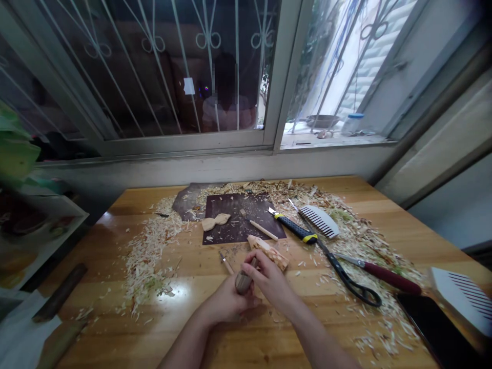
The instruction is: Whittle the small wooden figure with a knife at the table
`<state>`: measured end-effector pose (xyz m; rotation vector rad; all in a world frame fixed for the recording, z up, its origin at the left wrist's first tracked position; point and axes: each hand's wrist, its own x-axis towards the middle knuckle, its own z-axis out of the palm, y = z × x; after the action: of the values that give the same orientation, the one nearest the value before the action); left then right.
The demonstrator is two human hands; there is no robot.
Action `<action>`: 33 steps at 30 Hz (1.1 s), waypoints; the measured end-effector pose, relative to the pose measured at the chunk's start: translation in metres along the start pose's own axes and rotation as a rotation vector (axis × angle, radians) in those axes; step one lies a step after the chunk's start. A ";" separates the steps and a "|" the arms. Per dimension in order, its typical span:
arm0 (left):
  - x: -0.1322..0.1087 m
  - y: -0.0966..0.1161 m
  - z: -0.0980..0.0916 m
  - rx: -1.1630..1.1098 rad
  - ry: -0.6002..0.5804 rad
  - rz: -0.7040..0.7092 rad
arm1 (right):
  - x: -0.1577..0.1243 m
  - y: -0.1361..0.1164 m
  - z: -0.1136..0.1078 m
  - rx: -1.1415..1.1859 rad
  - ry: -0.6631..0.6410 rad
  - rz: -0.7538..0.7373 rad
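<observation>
My left hand (227, 301) is closed around a small brownish wooden piece (244, 282) with a rounded end. The fingers of my right hand (268, 275) pinch the upper part of the same piece, hiding some of it. Just beyond my left hand is a small carving knife (226, 262), its blade pointing away; whether it touches the hand I cannot tell. A partly bark-covered wood block (271, 252) lies just past my right hand. On a dark mat (240, 233) rest a carved wooden figure with a narrow waist (216, 222) and a light-handled chisel (261, 228).
Wood shavings (144, 261) spread over the wooden table (184, 328). To the right lie a yellow-black utility knife (294, 227), black scissors (346, 279), a red-handled tool (392, 277), white combs (320, 220) and a phone (438, 328). Dark sticks (61, 292) are at left; a barred window stands behind.
</observation>
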<state>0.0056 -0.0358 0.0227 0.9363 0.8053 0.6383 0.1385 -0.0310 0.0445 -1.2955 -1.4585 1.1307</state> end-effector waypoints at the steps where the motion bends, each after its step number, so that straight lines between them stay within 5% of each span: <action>1: -0.002 0.003 -0.005 0.022 -0.057 -0.040 | 0.002 0.004 -0.001 0.048 -0.009 -0.006; 5: -0.012 0.019 -0.028 0.070 -0.061 -0.005 | 0.006 0.015 -0.004 0.099 0.027 0.008; 8: -0.019 0.028 -0.044 0.065 0.021 -0.004 | 0.003 0.016 0.003 -0.190 0.044 -0.010; 12: -0.022 0.033 -0.051 0.100 0.107 0.054 | -0.008 0.014 0.021 -0.645 -0.092 -0.110; 16: -0.019 0.033 -0.052 0.190 0.184 0.085 | -0.009 0.020 0.026 -0.781 -0.160 -0.111; 20: -0.014 0.027 -0.051 0.372 0.225 0.155 | -0.001 0.027 0.011 -0.447 -0.045 -0.044; 26: -0.013 0.021 -0.033 1.070 0.285 0.198 | 0.010 0.012 -0.018 0.406 0.089 0.078; 33: -0.013 0.026 -0.025 1.400 0.193 0.360 | 0.006 0.005 -0.019 0.319 0.096 -0.009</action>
<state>-0.0257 -0.0229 0.0412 2.3508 1.2794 0.4061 0.1579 -0.0234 0.0441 -1.1020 -1.1575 1.2211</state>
